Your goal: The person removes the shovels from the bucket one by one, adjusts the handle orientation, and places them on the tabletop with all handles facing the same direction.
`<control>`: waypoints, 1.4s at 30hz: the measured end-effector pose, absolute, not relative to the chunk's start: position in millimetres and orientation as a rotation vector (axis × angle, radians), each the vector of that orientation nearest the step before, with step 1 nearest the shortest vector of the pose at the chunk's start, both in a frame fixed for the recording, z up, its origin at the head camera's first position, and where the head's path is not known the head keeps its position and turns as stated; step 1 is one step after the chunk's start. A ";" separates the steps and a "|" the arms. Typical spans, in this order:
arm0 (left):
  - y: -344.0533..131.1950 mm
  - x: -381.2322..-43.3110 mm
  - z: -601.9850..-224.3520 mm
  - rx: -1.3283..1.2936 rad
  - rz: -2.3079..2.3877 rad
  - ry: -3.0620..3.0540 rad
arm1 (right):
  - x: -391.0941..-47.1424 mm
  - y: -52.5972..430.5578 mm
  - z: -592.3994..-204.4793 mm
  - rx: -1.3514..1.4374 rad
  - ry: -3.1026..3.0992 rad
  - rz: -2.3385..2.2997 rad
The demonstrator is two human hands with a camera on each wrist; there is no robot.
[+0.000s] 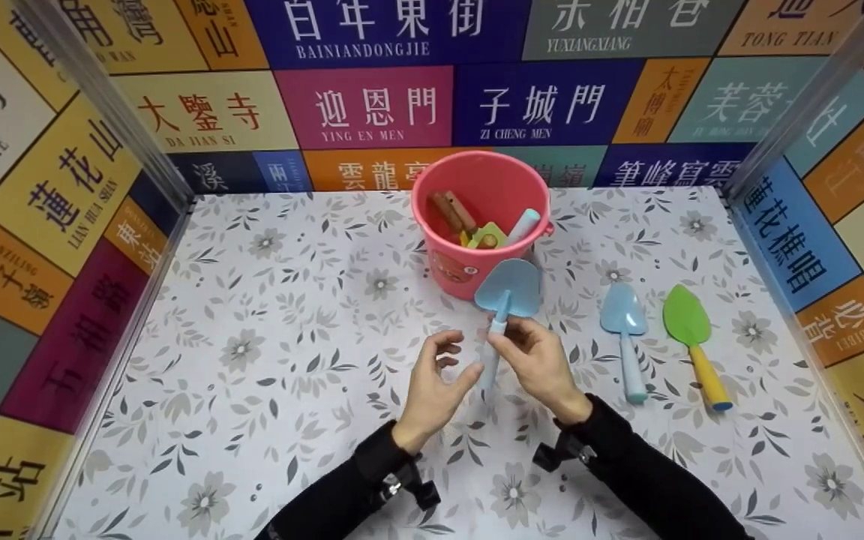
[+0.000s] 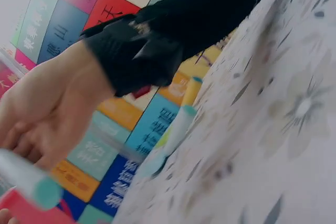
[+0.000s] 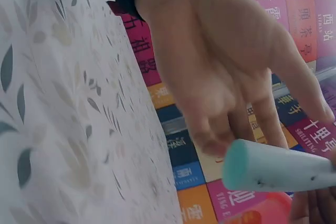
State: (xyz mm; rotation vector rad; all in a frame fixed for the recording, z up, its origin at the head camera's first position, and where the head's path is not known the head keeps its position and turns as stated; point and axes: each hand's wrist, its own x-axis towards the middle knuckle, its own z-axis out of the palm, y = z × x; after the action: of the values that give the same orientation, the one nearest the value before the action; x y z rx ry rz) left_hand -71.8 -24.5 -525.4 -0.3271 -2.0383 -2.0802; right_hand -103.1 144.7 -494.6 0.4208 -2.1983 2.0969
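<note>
My right hand (image 1: pixel 541 364) pinches a light blue toy shovel (image 1: pixel 513 289) near the top of its handle, in front of the pink bucket (image 1: pixel 451 274). The blade points away from me and overlaps the bucket in the head view. Just left of the handle is my left hand (image 1: pixel 432 390), its fingers loosely bent and spread from the thumb, holding nothing. The right wrist view has the pale handle (image 3: pixel 283 169) with its teal end cap close to the left hand's fingers. From the left wrist, the same handle (image 2: pixel 21 174) shows at the lower left.
Inside the bucket are brown sticks (image 1: pixel 454 210), a yellow-green piece (image 1: pixel 488 231) and a pale blue handle (image 1: pixel 523 225). Another blue shovel (image 1: pixel 623 315) and a green shovel with yellow handle (image 1: pixel 687 315) lie to the right on the floral tabletop (image 1: pixel 312 450). Printed panels wall the sides and back.
</note>
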 end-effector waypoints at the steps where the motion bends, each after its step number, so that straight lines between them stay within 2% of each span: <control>1: -30.2 -74.3 -520.7 -0.347 -2.059 -2.044 | -103.9 149.3 -493.3 0.463 -2.246 2.068; 9: -71.7 -94.2 -487.2 -0.535 -1.841 -2.066 | -114.1 182.3 -485.6 0.883 -2.640 1.589; 15: -81.5 -100.1 -485.1 -0.625 -1.710 -2.132 | -122.5 190.0 -480.0 1.058 -2.726 1.211; 29: -73.9 -104.0 -495.2 -0.733 -1.424 -2.174 | -124.9 177.9 -480.7 1.200 -2.749 0.791; 42: -70.3 -106.6 -501.0 -0.746 -1.295 -2.080 | -126.4 175.5 -479.8 1.202 -2.733 0.742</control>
State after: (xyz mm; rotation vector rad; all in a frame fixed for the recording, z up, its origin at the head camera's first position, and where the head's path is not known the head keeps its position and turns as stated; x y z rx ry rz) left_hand -106.6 -70.3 -501.0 -0.7461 -2.0796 -1.2946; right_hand -126.4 175.5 -479.8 1.2018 -2.7327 0.7416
